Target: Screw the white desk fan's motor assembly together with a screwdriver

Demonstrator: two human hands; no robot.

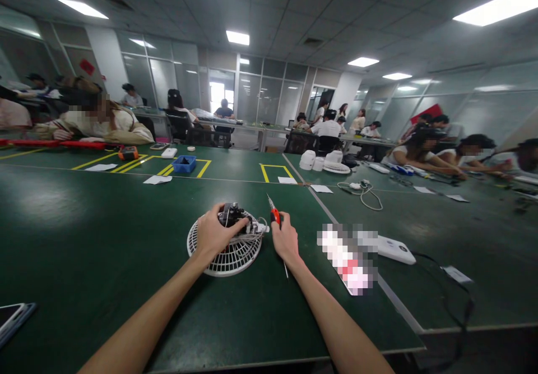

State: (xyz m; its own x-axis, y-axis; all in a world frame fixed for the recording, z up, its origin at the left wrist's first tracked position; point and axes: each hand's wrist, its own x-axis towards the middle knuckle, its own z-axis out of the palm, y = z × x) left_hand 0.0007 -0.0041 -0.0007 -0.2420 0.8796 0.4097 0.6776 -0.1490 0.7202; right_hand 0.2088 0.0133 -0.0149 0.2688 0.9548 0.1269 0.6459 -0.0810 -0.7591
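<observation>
An assembly workshop in an office-style room: a green worktop (pixel 105 239) with yellow tape (pixel 275 165), a screwdriver (pixel 274 216) beside a fan grille (pixel 229 273), seated people (pixel 330 128), glass partitions (pixel 269 91) and ceiling panel lights (pixel 237 37).

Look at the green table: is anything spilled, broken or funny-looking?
I see no spill or clear damage. What looks oddest is the black mechanism on the round white grille, under the left hand: its wires show, uncovered.

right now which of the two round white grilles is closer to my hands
The near grille, the one beneath your left hand and the black mechanism. The far grille lies much farther off, beside some white parts.
</observation>
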